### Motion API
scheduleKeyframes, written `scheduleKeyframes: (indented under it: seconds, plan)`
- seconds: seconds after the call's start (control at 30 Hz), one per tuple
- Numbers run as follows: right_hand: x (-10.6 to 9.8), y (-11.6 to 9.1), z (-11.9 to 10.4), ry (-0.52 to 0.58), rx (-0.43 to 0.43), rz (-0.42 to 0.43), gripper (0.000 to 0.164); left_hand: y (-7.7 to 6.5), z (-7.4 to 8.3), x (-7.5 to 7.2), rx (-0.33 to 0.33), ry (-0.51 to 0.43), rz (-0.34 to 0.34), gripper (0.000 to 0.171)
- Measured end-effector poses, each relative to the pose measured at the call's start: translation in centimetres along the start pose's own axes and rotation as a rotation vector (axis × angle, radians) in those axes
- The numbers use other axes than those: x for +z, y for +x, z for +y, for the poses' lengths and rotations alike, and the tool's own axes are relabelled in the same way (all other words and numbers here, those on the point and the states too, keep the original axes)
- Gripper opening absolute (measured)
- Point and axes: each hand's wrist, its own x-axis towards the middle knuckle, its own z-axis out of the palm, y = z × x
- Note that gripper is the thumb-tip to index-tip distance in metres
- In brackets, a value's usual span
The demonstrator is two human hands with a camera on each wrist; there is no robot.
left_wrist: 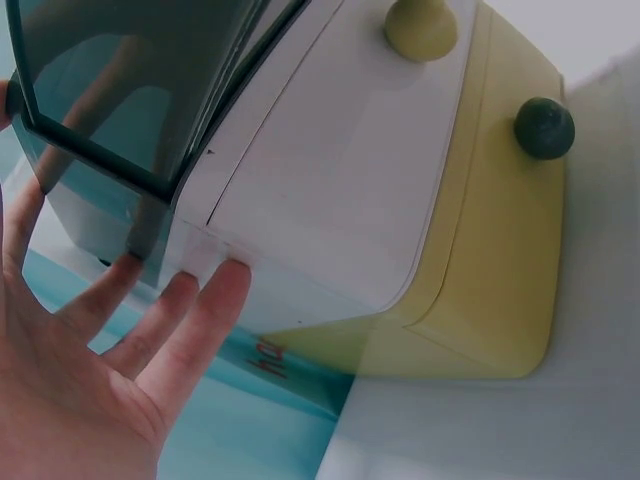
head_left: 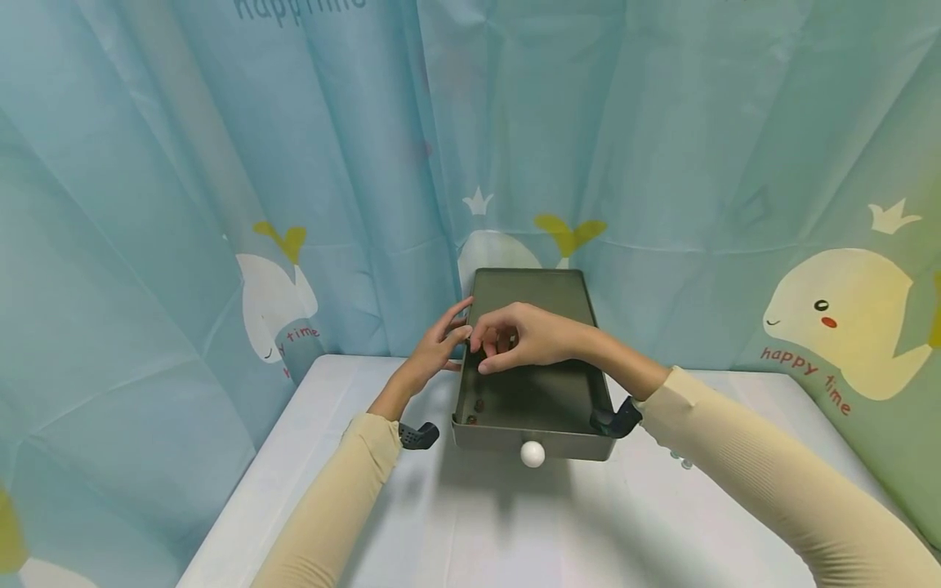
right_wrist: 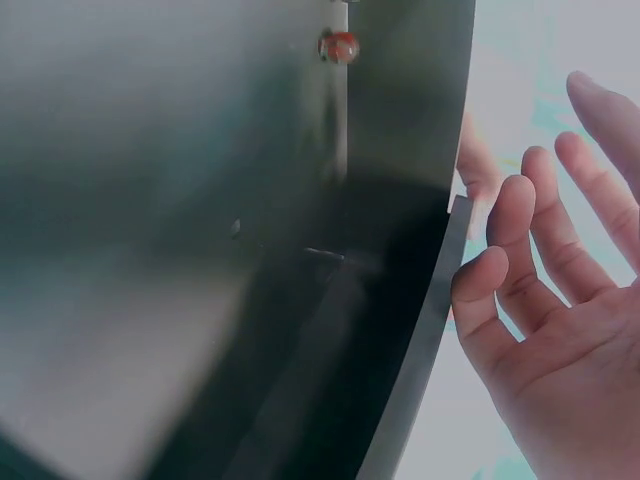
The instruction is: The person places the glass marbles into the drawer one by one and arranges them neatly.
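Observation:
A shallow grey tray (head_left: 537, 400) with a raised rim tops a small drawer unit, a white knob (head_left: 532, 454) on its front. My left hand (head_left: 430, 359) is at the tray's left side, fingers spread. In the left wrist view its fingertips (left_wrist: 236, 275) are at the edge of the unit's pale side. My right hand (head_left: 532, 333) is above the tray's left part, fingers bent, thumb and forefinger apart. The right wrist view shows that palm (right_wrist: 570, 370) with no thing visible in it. Small reddish marbles (head_left: 472, 420) lie in the tray's near left corner.
Below the tray, the unit has a pale drawer front (left_wrist: 330, 150) and a yellow one (left_wrist: 490, 200) with a dark green knob (left_wrist: 545, 128). Clear marbles (head_left: 687, 464) lie on the white table (head_left: 507, 531) beside the right sleeve. A blue curtain (head_left: 353, 163) hangs behind.

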Motion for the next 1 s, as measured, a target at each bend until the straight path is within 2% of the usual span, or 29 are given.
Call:
scheduleKeyframes:
  seconds: [0.37,0.57,1.0]
  plan:
    - [-0.3,-0.3,-0.4,-0.004,0.002,0.014,0.028,0.1,-0.3,0.0,0.019,0.002,0.005,0.059]
    - [-0.6,-0.9,-0.8,-0.034,-0.001,0.033,0.024,0.0,-0.3,0.0,0.019,0.000,0.011,0.061]
    - [-1.4,-3.8,-1.7,-0.058,0.042,0.067,0.022,0.1,-0.2,0.1,0.009,-0.006,0.013,0.062]
